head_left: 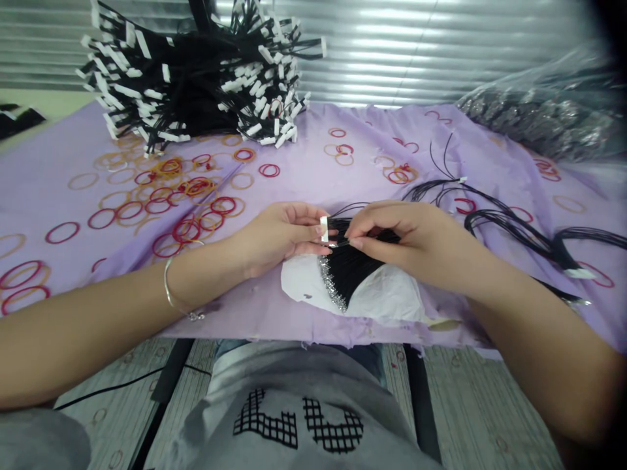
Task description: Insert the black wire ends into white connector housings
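My left hand (298, 230) is closed on a small white connector (324, 230), pinched between thumb and fingers. Close by on the right, the thumb and forefinger of my right hand (392, 228) pinch a thin black wire whose end points at the connector. Several black wires run from the connector behind my right hand. Below both hands, a fanned bundle of black wires (350, 274) with silvery metal terminals (330, 284) at their ends lies on a white sheet (392, 300). My right palm hides part of this bundle.
A lilac cloth (274, 307) covers the table. Red and yellow rubber bands (196, 189) are scattered at the left. A big stack of black cables with white connectors (196, 85) stands at the back. Wire bundles (514, 228) lie at right, near a clear plastic bag (543, 111).
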Demonstrator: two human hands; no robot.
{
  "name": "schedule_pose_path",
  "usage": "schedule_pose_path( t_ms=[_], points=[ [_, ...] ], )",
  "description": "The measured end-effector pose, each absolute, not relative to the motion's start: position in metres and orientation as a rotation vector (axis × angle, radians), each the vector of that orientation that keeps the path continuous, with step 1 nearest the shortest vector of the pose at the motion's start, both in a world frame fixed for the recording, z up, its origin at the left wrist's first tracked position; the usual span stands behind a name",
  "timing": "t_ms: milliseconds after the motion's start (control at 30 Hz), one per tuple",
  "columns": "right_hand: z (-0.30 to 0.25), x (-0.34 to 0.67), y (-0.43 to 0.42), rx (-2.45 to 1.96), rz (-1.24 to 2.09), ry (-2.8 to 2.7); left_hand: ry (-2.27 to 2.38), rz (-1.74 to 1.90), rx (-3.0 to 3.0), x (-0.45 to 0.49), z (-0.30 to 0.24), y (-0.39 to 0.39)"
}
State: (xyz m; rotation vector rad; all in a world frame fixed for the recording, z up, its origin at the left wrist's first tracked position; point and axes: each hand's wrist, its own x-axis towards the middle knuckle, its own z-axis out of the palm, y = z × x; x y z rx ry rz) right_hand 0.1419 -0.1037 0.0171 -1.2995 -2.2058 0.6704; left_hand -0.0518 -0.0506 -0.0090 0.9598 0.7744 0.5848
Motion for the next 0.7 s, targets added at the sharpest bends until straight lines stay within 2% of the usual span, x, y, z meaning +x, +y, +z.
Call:
schedule_pose_path(
  t_ms=[333, 700],
  points=[
    [0.0117, 0.1376, -0.0998, -1.523, 0.67, -2.135, 0.832, 0.537, 0.998, -0.0497, -0.0072, -0.0521],
    [0.0082, 0.1384, -0.0979, -1.484, 0.647, -2.131, 0.775, 0.507, 1.049, -0.0534, -0.0137, -0.0496]
  ],
)
